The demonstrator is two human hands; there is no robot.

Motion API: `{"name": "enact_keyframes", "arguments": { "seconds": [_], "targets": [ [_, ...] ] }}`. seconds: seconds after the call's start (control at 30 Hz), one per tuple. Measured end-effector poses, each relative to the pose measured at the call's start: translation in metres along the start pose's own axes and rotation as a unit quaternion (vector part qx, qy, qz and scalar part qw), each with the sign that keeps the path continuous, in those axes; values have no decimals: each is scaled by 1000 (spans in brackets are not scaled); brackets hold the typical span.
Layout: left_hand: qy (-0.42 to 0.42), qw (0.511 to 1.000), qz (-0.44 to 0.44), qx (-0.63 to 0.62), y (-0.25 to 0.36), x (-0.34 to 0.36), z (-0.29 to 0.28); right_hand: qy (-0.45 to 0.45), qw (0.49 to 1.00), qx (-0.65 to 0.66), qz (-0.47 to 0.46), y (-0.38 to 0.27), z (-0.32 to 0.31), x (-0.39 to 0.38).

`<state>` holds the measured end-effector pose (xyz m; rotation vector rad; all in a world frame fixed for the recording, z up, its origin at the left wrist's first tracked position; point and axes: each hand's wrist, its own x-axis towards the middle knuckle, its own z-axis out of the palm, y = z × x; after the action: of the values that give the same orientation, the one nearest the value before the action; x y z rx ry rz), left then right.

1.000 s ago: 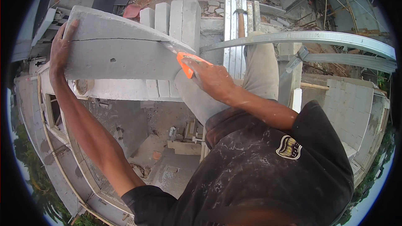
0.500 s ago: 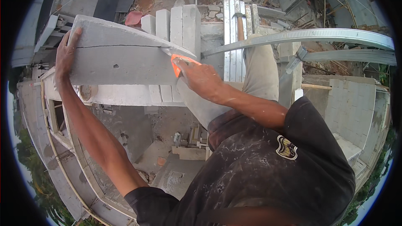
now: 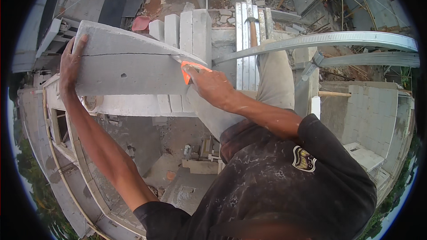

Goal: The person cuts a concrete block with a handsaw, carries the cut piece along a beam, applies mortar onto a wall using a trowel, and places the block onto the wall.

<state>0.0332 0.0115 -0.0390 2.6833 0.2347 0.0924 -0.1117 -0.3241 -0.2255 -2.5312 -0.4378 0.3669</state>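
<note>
"How would that grey block [image 3: 142,71] handle?"

"Stiff and fairly heavy, I'd guess, dusty rather than slippery, with corners apt to chip. The dark cut [image 3: 129,54] looks like its weak line (I wouldn't lift by the strip beyond that). Better to support it under both ends."

"Where is it?"

"Ahead and to the left, across the row of pale blocks [image 3: 202,33], whose ends show on both sides of it."

"And the hands?"

"The right hand [image 3: 213,87] is clamped round the orange handle of the saw [image 3: 185,75], its blade at the cut. The left hand [image 3: 70,64] lies against the grey block's left end; how tightly its fingers close, I can't tell."

"Counts?"

"One grey block, one saw, one hammer [image 3: 253,34], four pale blocks beyond. The metal strips [image 3: 245,64] overlap too much to count."
</note>
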Motion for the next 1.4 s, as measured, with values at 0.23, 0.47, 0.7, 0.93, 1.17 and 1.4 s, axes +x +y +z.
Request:
{"name": "enact_keyframes", "arguments": {
  "seconds": [0.23, 0.47, 0.7, 0.93, 1.17, 1.4],
  "targets": [
    [39, 999, 35, 12, 8, -2, -7, 63, 994, 81, -26, 40, -28, -146],
    [1, 1000, 14, 25, -10, 0, -4, -3, 1000, -8, -14, 2, 8, -8],
    [4, 1000, 20, 9, 19, -4, -6, -74, 996, 33, 35, 16, -28, -126],
    [25, 999, 39, 26, -7, -9, -5, -11, 999, 9, -31, 22, 41, 41],
    [28, 999, 18, 11, 11, -10, -3, 47, 990, 126, 39, 62, -29, -127],
    [51, 998, 4, 41, 5, -8, -1, 7, 988, 153, 8, 47, -43, -126]
  ]
}}
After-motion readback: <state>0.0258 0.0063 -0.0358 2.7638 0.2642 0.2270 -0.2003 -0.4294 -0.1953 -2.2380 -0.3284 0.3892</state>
